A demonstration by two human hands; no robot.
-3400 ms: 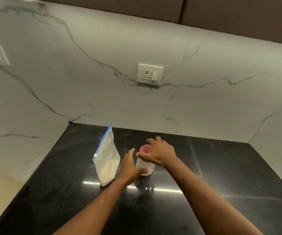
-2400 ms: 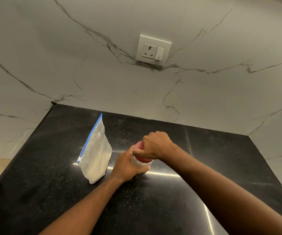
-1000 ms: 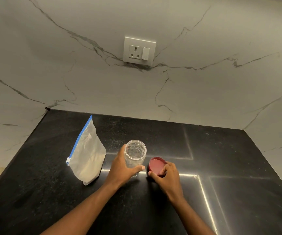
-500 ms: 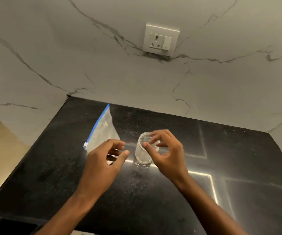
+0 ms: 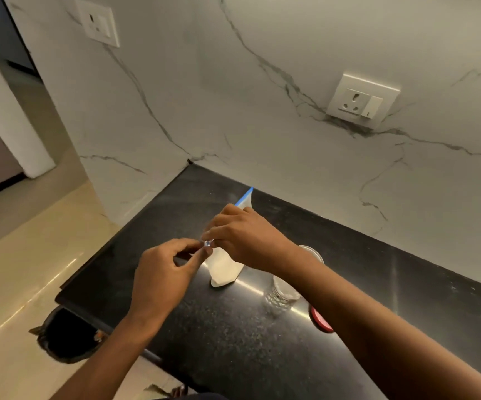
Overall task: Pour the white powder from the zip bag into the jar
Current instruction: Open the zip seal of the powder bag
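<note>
Head view looks down on a black countertop (image 5: pixel 233 342) against a marble wall (image 5: pixel 262 111). On it stands the zip bag (image 5: pixel 225 269) of white powder, upright, directly under both hands. Right hand (image 5: pixel 248 241) grips its top edge; left hand (image 5: pixel 161 278) pinches the blue slider (image 5: pixel 208 243) at the near corner. Just right, behind the right forearm, stands the open jar (image 5: pixel 282 295), its red lid (image 5: pixel 321 320) beside it.

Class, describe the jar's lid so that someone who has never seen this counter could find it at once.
Start at the black counter under the marble wall. Right of the zip bag stands the clear jar, open. Just right of the jar, half hidden by the right forearm, lies the lid: flat, round, the only red thing there.
</note>
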